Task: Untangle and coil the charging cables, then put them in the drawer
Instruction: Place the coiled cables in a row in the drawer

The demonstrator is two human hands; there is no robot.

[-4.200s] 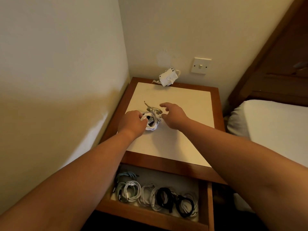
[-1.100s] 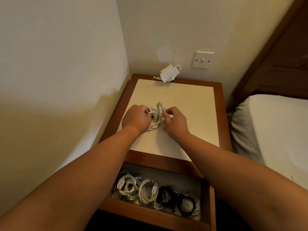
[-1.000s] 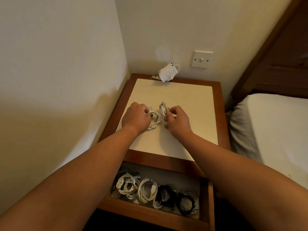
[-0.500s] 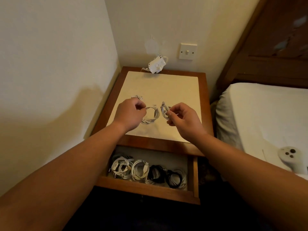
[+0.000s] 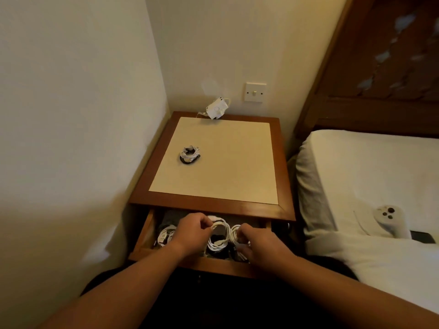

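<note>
Both hands covered much of the open drawer (image 5: 144,236), hiding most coils inside; the dark cables near its front edge were too dim to count. The bed (image 5: 370,186) and headboard (image 5: 380,67) ran off the right edge.

The open drawer (image 5: 142,236) is crowded: both hands fill its middle, the left hand (image 5: 191,231) pinching a white coiled cable (image 5: 219,236), the right hand (image 5: 257,241) closed on a smaller coil (image 5: 235,233), with other coils (image 5: 165,236) packed at the left end. The nightstand top (image 5: 228,162) overhangs the drawer's back. That top is mostly bare; 1 small cable bundle (image 5: 190,155) lies left of centre and a white adapter (image 5: 216,108) sits at the back edge. A wall (image 5: 71,138) closes the left side, the bed (image 5: 368,186) the right
</note>
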